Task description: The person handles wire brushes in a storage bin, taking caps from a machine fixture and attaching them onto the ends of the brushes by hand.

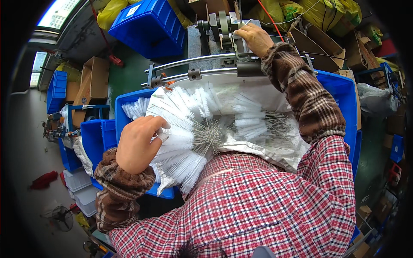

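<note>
White bristle brushes (176,139) with twisted wire stems lie fanned out on a white sack over my lap, their looped wire ends bunched at the middle. My left hand (138,144) is at the left edge of this fan, thumb and forefinger curved and apart beside the bristles. A second bunch of brushes (249,118) lies to its right. Farther off, my right hand (256,39) reaches to a small metal machine (224,30) with a wheel. Its fingers are closed together at the machine's right side; what they hold is too small to make out.
Two steel rods (211,72) run across in front of the machine. Under the sack stands a blue bin (340,90). Another blue bin (150,32) is at the back left, with cardboard boxes (92,79) farther left. Yellow bags (327,15) are piled at the back right.
</note>
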The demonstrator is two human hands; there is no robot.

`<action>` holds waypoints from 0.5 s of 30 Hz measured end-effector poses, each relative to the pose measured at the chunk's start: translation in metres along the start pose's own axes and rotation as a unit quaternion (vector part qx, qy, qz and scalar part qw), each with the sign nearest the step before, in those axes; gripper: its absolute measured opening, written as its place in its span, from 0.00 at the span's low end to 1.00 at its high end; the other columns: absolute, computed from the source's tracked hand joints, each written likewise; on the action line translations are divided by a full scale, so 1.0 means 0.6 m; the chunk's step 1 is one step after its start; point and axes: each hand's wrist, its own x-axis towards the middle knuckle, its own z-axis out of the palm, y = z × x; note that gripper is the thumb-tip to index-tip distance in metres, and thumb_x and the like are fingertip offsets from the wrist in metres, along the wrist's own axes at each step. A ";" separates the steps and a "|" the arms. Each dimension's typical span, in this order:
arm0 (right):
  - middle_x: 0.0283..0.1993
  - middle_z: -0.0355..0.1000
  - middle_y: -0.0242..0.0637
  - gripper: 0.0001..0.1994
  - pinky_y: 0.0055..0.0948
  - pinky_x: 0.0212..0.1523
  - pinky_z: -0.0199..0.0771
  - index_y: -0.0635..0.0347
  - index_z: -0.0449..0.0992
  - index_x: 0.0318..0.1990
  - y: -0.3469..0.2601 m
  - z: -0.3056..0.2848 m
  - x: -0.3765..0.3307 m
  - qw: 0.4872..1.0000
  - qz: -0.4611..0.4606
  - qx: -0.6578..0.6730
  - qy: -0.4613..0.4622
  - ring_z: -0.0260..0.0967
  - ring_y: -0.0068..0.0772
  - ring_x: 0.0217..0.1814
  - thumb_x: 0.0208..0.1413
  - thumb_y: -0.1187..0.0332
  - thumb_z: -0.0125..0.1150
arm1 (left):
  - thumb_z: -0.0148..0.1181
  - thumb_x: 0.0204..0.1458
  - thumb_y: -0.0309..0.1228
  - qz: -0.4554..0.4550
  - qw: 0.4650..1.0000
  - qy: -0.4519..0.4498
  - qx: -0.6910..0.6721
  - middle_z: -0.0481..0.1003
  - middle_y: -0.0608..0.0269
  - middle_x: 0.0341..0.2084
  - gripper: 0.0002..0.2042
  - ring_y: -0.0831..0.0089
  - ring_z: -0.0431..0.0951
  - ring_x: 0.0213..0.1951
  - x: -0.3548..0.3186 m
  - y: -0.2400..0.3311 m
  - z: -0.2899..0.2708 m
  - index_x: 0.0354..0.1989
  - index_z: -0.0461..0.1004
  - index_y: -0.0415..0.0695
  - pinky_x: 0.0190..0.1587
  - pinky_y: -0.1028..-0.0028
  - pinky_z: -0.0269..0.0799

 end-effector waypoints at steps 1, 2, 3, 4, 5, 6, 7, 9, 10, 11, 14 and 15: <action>0.43 0.73 0.36 0.14 0.36 0.51 0.68 0.57 0.76 0.44 0.001 -0.009 -0.010 0.999 -0.008 0.006 0.030 0.67 0.39 0.50 0.48 0.76 0.57 | 0.61 0.41 0.18 -0.004 1.000 0.004 -0.008 0.72 0.57 0.24 0.07 0.62 0.74 0.29 -0.002 -0.003 0.002 0.30 0.73 0.37 0.33 0.69 0.70; 0.45 0.73 0.35 0.16 0.36 0.51 0.68 0.56 0.76 0.47 0.001 -0.018 -0.022 0.998 -0.016 0.011 0.060 0.67 0.38 0.51 0.48 0.76 0.57 | 0.61 0.41 0.18 -0.004 1.000 0.004 -0.009 0.72 0.57 0.24 0.07 0.62 0.74 0.29 -0.003 -0.007 0.003 0.30 0.73 0.37 0.33 0.69 0.70; 0.48 0.72 0.35 0.18 0.37 0.52 0.66 0.56 0.74 0.50 -0.017 -0.042 -0.030 0.998 0.011 -0.029 0.057 0.66 0.37 0.53 0.49 0.73 0.59 | 0.61 0.41 0.18 -0.002 1.000 0.013 -0.015 0.72 0.56 0.24 0.06 0.61 0.74 0.29 -0.010 -0.009 0.002 0.30 0.73 0.37 0.33 0.69 0.70; 0.47 0.71 0.34 0.20 0.37 0.51 0.63 0.56 0.73 0.51 -0.016 -0.056 -0.049 0.993 0.033 -0.099 0.059 0.66 0.37 0.52 0.49 0.65 0.64 | 0.61 0.41 0.17 0.005 1.000 0.021 -0.023 0.73 0.56 0.25 0.06 0.61 0.74 0.30 -0.010 -0.010 0.004 0.29 0.73 0.37 0.33 0.69 0.70; 0.45 0.70 0.33 0.21 0.37 0.50 0.62 0.55 0.73 0.50 -0.021 -0.064 -0.062 0.986 0.080 -0.139 0.039 0.65 0.36 0.51 0.47 0.62 0.65 | 0.61 0.41 0.17 0.005 0.999 0.022 -0.025 0.73 0.56 0.25 0.06 0.61 0.74 0.30 -0.010 -0.008 0.002 0.29 0.73 0.37 0.33 0.69 0.70; 0.43 0.70 0.33 0.22 0.37 0.49 0.62 0.55 0.74 0.49 -0.022 -0.071 -0.074 0.975 0.131 -0.180 0.019 0.65 0.36 0.49 0.46 0.59 0.67 | 0.60 0.41 0.17 0.010 0.999 0.025 -0.028 0.73 0.56 0.25 0.06 0.60 0.75 0.30 -0.008 -0.003 -0.006 0.29 0.73 0.37 0.33 0.69 0.70; 0.43 0.70 0.33 0.22 0.37 0.49 0.62 0.55 0.74 0.49 -0.020 -0.071 -0.078 0.974 0.132 -0.183 0.018 0.65 0.36 0.49 0.46 0.59 0.67 | 0.60 0.40 0.17 0.014 0.999 0.029 -0.031 0.73 0.56 0.25 0.06 0.60 0.75 0.30 -0.007 0.002 -0.015 0.28 0.73 0.37 0.33 0.69 0.70; 0.39 0.69 0.32 0.21 0.37 0.46 0.61 0.54 0.75 0.45 -0.014 -0.063 -0.086 0.975 0.139 -0.173 0.020 0.65 0.36 0.46 0.44 0.56 0.68 | 0.61 0.40 0.16 0.018 0.999 0.028 -0.029 0.73 0.56 0.25 0.06 0.60 0.75 0.30 -0.008 0.009 -0.035 0.28 0.73 0.37 0.33 0.69 0.70; 0.39 0.69 0.32 0.21 0.37 0.46 0.61 0.54 0.75 0.45 -0.013 -0.059 -0.087 0.974 0.140 -0.175 0.021 0.65 0.36 0.46 0.44 0.56 0.68 | 0.61 0.39 0.16 0.019 0.999 0.028 -0.026 0.73 0.56 0.25 0.07 0.60 0.75 0.30 -0.009 0.012 -0.044 0.28 0.73 0.37 0.33 0.70 0.70; 0.38 0.69 0.32 0.20 0.37 0.46 0.61 0.55 0.75 0.42 -0.014 -0.053 -0.087 0.976 0.147 -0.157 0.027 0.65 0.36 0.46 0.44 0.56 0.68 | 0.61 0.37 0.15 0.029 0.999 0.035 -0.028 0.74 0.56 0.25 0.07 0.61 0.76 0.31 -0.013 0.015 -0.051 0.27 0.73 0.37 0.33 0.70 0.70; 0.36 0.70 0.32 0.16 0.38 0.45 0.61 0.55 0.76 0.37 -0.036 -0.041 -0.068 0.980 0.148 -0.123 0.046 0.65 0.36 0.46 0.44 0.56 0.68 | 0.61 0.37 0.15 0.033 0.998 0.055 -0.028 0.73 0.57 0.24 0.08 0.59 0.74 0.30 -0.026 0.025 -0.069 0.26 0.73 0.38 0.31 0.67 0.68; 0.36 0.70 0.32 0.15 0.37 0.45 0.61 0.55 0.77 0.35 -0.047 -0.036 -0.061 0.980 0.146 -0.127 0.048 0.65 0.36 0.45 0.44 0.56 0.68 | 0.61 0.36 0.15 0.041 0.997 0.063 -0.029 0.73 0.57 0.24 0.08 0.59 0.74 0.30 -0.028 0.023 -0.069 0.26 0.73 0.37 0.32 0.67 0.68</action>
